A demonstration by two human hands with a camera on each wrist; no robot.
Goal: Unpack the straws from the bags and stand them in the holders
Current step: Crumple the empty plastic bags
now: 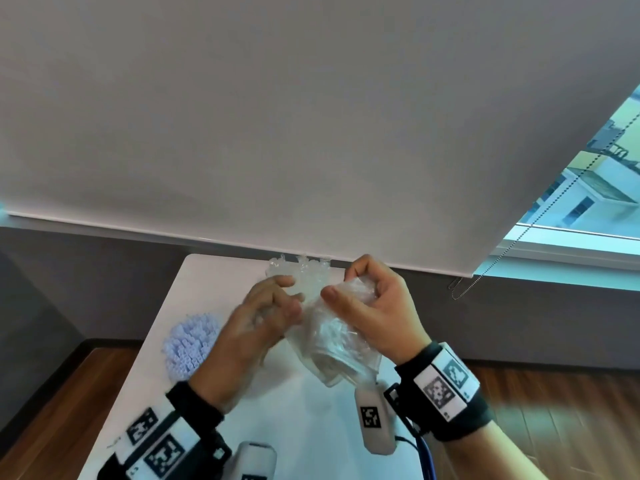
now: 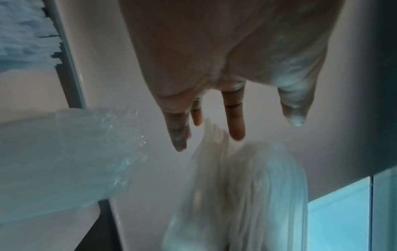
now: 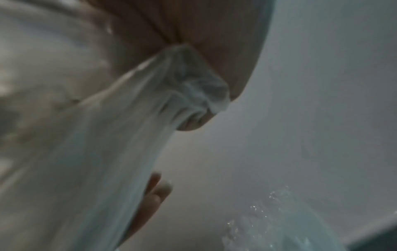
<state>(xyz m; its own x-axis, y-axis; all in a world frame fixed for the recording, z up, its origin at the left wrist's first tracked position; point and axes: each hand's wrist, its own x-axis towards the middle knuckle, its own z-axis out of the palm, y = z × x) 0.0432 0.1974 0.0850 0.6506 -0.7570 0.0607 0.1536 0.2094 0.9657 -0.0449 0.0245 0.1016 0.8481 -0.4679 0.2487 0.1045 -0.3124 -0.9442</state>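
Note:
A clear plastic bag of white straws (image 1: pixel 332 337) hangs above the white table (image 1: pixel 207 285). My right hand (image 1: pixel 341 284) pinches the bag's crumpled top between thumb and fingers; in the right wrist view the gathered bag (image 3: pixel 189 81) is squeezed in that grip. My left hand (image 1: pixel 277 303) is blurred, just left of the bag. Its fingers (image 2: pixel 234 117) are straight and reach the bag (image 2: pixel 247 186) without curling round it. Whether the bag is open cannot be told.
A bunch of lavender straws (image 1: pixel 192 342) stands upright on the table's left side. A cluster of clear straws (image 1: pixel 301 271) stands at the far edge, below the roller blind (image 1: pixel 311 133). A bead chain (image 1: pixel 464 285) hangs at the right.

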